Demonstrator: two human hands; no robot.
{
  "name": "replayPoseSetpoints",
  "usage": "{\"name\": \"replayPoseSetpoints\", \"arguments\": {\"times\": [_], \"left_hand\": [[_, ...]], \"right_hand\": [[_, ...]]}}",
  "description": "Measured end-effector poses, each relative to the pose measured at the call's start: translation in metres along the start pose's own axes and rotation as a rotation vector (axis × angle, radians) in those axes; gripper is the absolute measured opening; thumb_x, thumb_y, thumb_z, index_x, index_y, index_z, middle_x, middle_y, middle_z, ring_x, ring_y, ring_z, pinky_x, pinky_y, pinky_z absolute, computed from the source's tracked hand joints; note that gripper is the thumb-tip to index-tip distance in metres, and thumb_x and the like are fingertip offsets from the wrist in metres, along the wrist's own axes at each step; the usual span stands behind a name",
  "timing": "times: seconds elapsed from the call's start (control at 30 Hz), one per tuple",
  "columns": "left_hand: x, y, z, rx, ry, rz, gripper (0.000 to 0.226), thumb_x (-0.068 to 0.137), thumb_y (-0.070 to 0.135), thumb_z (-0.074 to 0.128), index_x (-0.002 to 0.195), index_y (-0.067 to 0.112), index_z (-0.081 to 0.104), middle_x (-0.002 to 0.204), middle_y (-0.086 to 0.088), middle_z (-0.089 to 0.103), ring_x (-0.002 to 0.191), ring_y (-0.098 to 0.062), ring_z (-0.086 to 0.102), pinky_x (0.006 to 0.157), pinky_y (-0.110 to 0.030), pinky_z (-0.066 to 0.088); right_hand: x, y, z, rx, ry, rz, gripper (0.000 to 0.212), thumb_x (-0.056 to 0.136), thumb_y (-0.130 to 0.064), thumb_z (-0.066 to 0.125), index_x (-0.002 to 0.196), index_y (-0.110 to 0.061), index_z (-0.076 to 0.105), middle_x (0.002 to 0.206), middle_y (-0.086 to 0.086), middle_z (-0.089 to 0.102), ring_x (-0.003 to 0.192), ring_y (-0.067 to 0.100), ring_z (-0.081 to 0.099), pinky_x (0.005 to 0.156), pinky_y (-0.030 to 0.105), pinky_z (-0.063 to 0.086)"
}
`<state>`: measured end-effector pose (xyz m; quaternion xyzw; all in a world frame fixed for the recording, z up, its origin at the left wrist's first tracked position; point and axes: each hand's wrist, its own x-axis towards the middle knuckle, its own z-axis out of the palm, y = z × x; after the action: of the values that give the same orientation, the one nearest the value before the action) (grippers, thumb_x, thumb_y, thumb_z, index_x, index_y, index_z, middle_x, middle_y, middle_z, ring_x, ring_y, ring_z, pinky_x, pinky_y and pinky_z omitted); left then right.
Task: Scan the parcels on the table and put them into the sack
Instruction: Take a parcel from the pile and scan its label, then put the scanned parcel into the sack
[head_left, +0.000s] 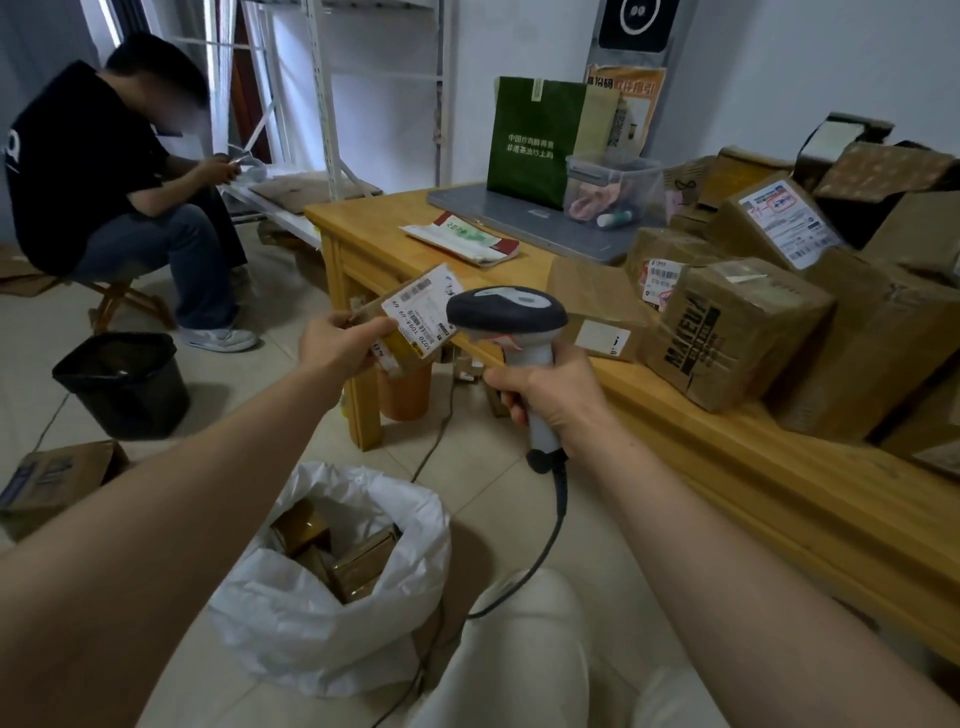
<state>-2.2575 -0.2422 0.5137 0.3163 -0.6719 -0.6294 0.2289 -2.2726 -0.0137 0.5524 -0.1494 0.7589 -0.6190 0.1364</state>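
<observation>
My left hand (343, 345) grips a small brown parcel (410, 317) in the air, its white label facing me. My right hand (545, 395) is curled round the handle of a grey and white barcode scanner (506, 312), whose head sits right beside the label. Below on the floor stands an open white sack (322, 618) with several brown boxes inside. More cardboard parcels (737, 332) are piled on the wooden table (779, 499) at the right.
A seated person (104, 182) is at the far left beside a black bin (124, 384). A brown box (52, 483) lies on the floor. A green bag (535, 135), a clear tub (613, 189) and a flat envelope (462, 239) sit on the table.
</observation>
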Motion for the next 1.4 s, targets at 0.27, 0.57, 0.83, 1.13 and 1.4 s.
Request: {"name": "replayPoseSetpoints", "arguments": {"times": [0.27,0.57,0.83,1.13,1.4], "left_hand": [[0.003,-0.104,-0.036,0.088,0.163,-0.429,0.039,0.086,0.037,0.068,0.097,0.002,0.056,0.093,-0.018,0.063,0.084,-0.029,0.064,0.070,-0.037,0.056],[0.026,-0.189,-0.052,0.105,0.154,-0.583,0.031,0.087,0.027,0.067,0.101,0.003,0.054,0.083,-0.016,0.060,0.086,-0.031,0.061,0.074,-0.039,0.055],[0.022,-0.175,-0.020,0.149,0.072,-0.568,0.047,0.091,0.023,0.062,0.129,0.000,0.046,0.124,-0.020,0.055,0.108,-0.036,0.058,0.076,-0.038,0.048],[-0.021,-0.084,0.063,0.276,-0.163,-0.103,0.050,0.088,0.028,0.059,0.134,0.012,0.049,0.122,-0.012,0.059,0.108,-0.027,0.058,0.089,-0.038,0.050],[-0.077,0.009,0.154,0.248,-0.279,0.267,0.057,0.091,0.023,0.060,0.144,0.014,0.040,0.136,-0.007,0.053,0.123,-0.024,0.052,0.102,-0.042,0.046]], "right_hand": [[0.010,0.047,0.033,0.031,-0.100,0.266,0.012,0.081,-0.006,0.071,0.078,-0.010,0.060,0.053,0.000,0.058,0.043,0.011,0.051,0.045,0.023,0.045],[0.023,0.074,0.055,0.087,-0.091,0.402,0.016,0.081,-0.001,0.069,0.072,-0.006,0.057,0.053,0.006,0.054,0.040,0.014,0.046,0.040,0.023,0.040],[0.025,0.078,0.059,0.092,-0.035,0.431,0.010,0.081,-0.001,0.069,0.079,-0.005,0.059,0.050,0.005,0.054,0.042,0.015,0.046,0.042,0.024,0.040],[-0.005,0.052,0.019,0.135,0.142,0.271,0.011,0.083,-0.003,0.067,0.077,-0.006,0.058,0.057,0.006,0.055,0.045,0.014,0.048,0.043,0.025,0.041],[-0.045,0.023,-0.056,0.208,0.364,0.121,0.007,0.084,-0.004,0.066,0.082,-0.008,0.060,0.057,0.004,0.056,0.042,0.012,0.049,0.041,0.022,0.043]]}}
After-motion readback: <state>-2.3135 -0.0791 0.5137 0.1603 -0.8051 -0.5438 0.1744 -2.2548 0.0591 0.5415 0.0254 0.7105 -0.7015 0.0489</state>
